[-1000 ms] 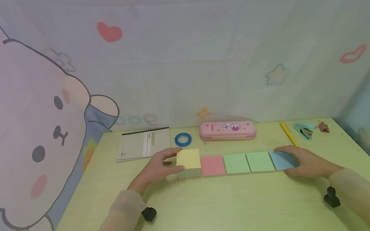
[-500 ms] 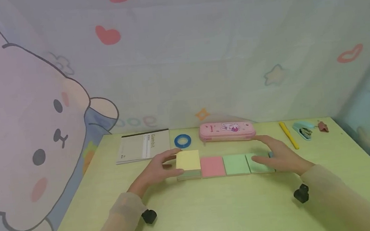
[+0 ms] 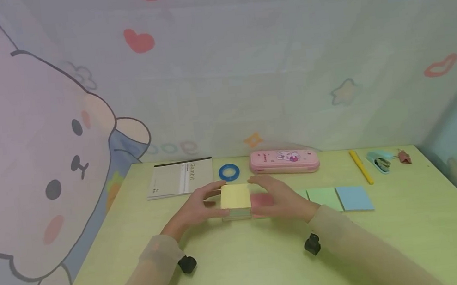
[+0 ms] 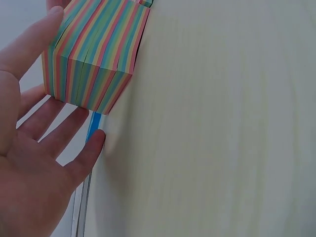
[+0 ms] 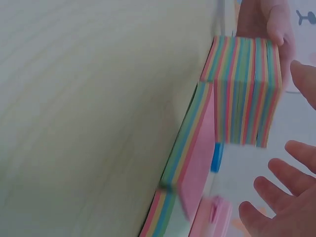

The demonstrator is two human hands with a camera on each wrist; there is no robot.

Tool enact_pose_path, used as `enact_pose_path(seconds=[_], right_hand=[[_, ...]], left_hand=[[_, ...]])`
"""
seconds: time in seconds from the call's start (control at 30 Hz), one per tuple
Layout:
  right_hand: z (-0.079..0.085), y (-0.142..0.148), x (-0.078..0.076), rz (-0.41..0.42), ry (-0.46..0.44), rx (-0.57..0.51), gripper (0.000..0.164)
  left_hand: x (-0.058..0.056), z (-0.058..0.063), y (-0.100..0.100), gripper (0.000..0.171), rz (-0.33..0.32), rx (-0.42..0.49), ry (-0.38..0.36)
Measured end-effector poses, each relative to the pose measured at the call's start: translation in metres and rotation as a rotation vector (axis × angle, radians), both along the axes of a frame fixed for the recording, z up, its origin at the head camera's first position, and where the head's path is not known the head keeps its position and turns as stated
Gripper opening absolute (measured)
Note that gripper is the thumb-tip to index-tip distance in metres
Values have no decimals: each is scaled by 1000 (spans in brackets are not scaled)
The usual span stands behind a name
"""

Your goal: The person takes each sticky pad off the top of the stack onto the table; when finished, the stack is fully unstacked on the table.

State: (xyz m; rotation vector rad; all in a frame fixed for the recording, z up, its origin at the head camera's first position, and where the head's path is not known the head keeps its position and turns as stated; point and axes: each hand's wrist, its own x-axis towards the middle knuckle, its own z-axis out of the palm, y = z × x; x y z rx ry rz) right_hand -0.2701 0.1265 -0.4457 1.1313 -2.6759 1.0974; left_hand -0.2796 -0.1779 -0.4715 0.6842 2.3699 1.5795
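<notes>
Holding the yellow-topped stack of pads (image 3: 235, 196) by its left side with the left hand (image 3: 195, 208) — with thumb at the front corner and forefinger at the back one. Just to the right of the stack, arching over a pink pad (image 3: 262, 200) with the right hand (image 3: 286, 199) — with fingers spread wide, apart from the stack's striped edges. Farther right of the stack, showing a blue pad (image 3: 354, 198); behind it, a tape roll (image 3: 230, 179).
</notes>
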Motion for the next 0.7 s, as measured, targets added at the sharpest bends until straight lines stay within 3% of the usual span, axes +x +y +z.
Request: enact_pose_path(seconds=[0.2, 0.33, 0.7], right_hand=[[-4, -27, -3, 24, -36, -14, 77], [-6, -32, -4, -3, -55, 22, 74], [0, -7, -2, -68, -38, 105, 77]], left_hand=[[-3, -1, -2, 87, -20, -4, 3], [-3, -1, -2, 86, -34, -7, 13], [-1, 1, -3, 75, -30, -31, 17]])
